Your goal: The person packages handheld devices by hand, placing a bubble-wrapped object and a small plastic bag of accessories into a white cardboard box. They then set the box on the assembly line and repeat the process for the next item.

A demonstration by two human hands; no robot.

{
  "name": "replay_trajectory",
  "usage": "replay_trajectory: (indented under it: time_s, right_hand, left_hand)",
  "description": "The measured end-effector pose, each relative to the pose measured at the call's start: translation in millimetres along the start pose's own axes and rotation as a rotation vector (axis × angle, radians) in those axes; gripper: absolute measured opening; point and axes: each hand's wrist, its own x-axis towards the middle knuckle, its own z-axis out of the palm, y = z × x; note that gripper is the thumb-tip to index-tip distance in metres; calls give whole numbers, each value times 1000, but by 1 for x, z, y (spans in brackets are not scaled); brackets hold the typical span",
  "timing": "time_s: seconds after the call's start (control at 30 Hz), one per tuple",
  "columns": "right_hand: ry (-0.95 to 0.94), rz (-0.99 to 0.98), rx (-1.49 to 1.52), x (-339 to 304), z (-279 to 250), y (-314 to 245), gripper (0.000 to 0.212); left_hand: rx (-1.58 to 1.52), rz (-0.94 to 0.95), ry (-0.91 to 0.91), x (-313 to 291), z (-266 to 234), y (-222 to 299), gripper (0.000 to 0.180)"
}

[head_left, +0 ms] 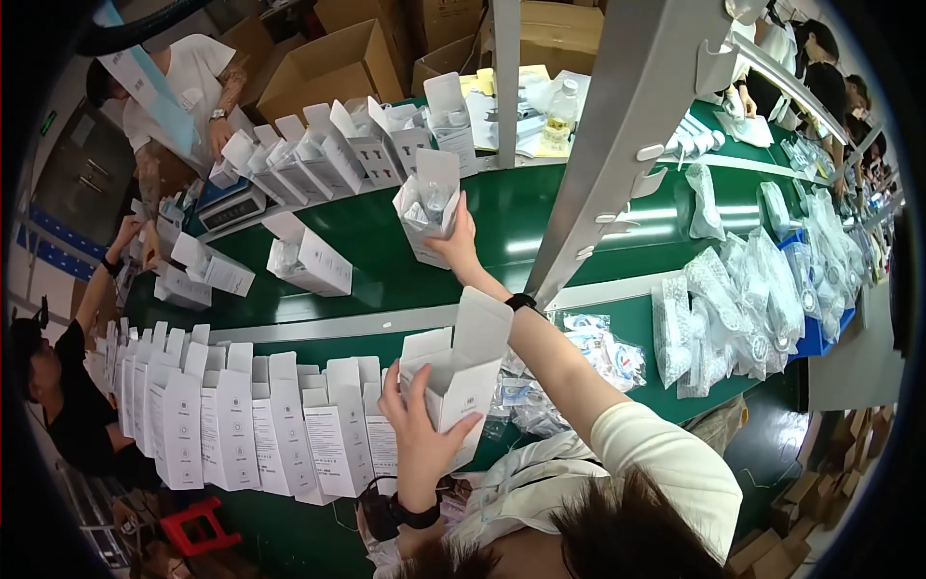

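My left hand (417, 425) grips an open white carton (461, 372) with its top flap up, held above the near edge of the green bench (617, 328). My right hand (457, 243) reaches far forward over the green conveyor belt (367, 280) and holds a second open white carton (426, 207) with clear-wrapped contents showing in its mouth. That carton stands on or just above the belt; I cannot tell which. A black band (521, 301) sits on my right wrist.
A row of upright open white cartons (241, 415) lines the bench at my left. More filled cartons (318, 154) stand across the belt, and two lie on it (309, 259). Clear bagged parts (743, 299) pile at right. A grey metal post (617, 145) rises ahead. Other people (183, 87) work at left.
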Motion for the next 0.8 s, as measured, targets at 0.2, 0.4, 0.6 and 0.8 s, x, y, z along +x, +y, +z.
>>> replay_trajectory:
  time_s: [0.2,0.4,0.6,0.8]
  right_hand:
    - [-510,350,366,-125,-81,-11,44]
    - [-409,521,-144,-71,-230,21,20]
    - [-129,45,96,52,-233,108,50]
    - [-901,-265,-1417,58,-187,21,60]
  left_hand:
    - [115,-259,87,33,77,-54,89]
    - [297,-380,14,56,102,-53,97]
    - [107,-343,-261,91,111,-87,98]
    - [-126,-366,-362,97,114,-126,91]
